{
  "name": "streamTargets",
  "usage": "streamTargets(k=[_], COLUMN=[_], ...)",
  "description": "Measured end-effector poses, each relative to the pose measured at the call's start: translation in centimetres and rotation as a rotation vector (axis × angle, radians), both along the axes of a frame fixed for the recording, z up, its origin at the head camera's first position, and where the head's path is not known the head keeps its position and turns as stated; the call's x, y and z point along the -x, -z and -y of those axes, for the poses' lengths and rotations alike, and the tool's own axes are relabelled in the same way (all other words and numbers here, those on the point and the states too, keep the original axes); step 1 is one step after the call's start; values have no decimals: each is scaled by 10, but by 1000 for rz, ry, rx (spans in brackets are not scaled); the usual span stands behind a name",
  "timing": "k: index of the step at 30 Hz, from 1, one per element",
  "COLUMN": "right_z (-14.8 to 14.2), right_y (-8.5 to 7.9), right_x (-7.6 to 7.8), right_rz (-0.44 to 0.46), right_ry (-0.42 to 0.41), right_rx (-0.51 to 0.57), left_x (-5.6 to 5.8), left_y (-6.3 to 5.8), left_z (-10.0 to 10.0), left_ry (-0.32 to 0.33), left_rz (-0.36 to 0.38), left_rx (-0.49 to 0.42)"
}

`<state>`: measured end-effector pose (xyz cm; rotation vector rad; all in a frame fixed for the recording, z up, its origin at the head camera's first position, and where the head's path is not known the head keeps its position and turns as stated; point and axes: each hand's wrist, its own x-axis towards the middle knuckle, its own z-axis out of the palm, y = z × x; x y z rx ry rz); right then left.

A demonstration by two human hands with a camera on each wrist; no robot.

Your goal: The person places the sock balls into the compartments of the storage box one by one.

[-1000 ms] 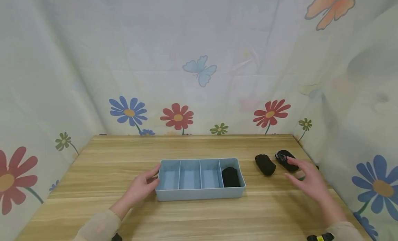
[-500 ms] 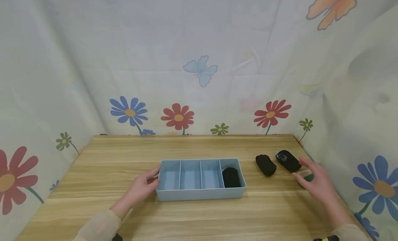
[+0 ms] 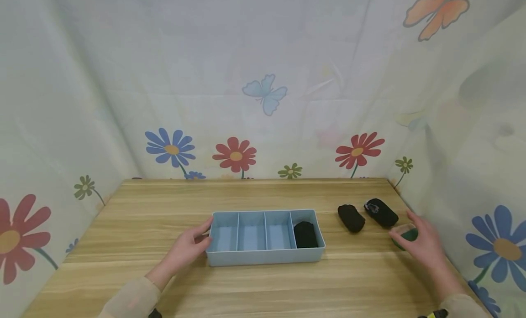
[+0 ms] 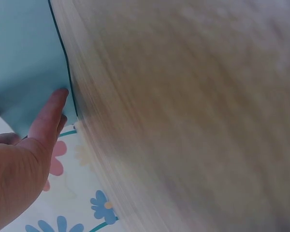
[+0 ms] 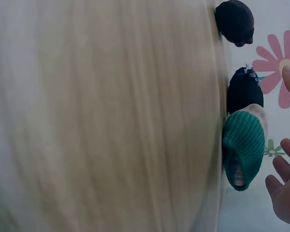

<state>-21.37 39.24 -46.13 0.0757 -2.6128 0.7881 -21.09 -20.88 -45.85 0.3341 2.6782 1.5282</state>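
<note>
A light blue divided box [image 3: 265, 258] stands mid-table. A rolled black sock [image 3: 305, 235] fills its rightmost compartment; the other compartments hold nothing. My left hand [image 3: 186, 247] touches the box's left end, and the left wrist view has a fairly straight finger against that end wall [image 4: 29, 58]. At the right, a rolled sock with a green ribbed cuff [image 3: 410, 235] and a pale part lies beside my right hand [image 3: 425, 245]. Thumb and fingers spread about this green sock [image 5: 244, 145]; the right wrist view has a gap between them and it.
Two more rolled black socks lie right of the box: a plain one [image 3: 351, 218] and one with a greyish patch [image 3: 381, 213], close to the green sock. Wood-grain table [image 3: 164, 199] meets a flower-printed curtain [image 3: 304, 126] behind and at both sides.
My right hand has moved right and slightly towards me, from over the patched black sock to the green one. The left hand and box have stayed put.
</note>
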Motion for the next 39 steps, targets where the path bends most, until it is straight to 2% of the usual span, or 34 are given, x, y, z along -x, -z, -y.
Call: streamTargets(k=[13, 24, 32, 39], right_z=[-15, -19, -18, -20], right_y=[6, 13, 15, 16], right_x=[2, 2, 7, 10], right_rz=[140, 185, 310, 353], right_ry=[84, 63, 77, 78], right_rx=[78, 57, 42, 34], left_x=[-1, 0, 0, 1], left_y=[0, 0, -2, 0], left_z=[0, -1, 0, 0], left_ry=[-10, -12, -11, -13], left_rz=[7, 28, 48, 47], left_rx=[-3, -23, -32, -31])
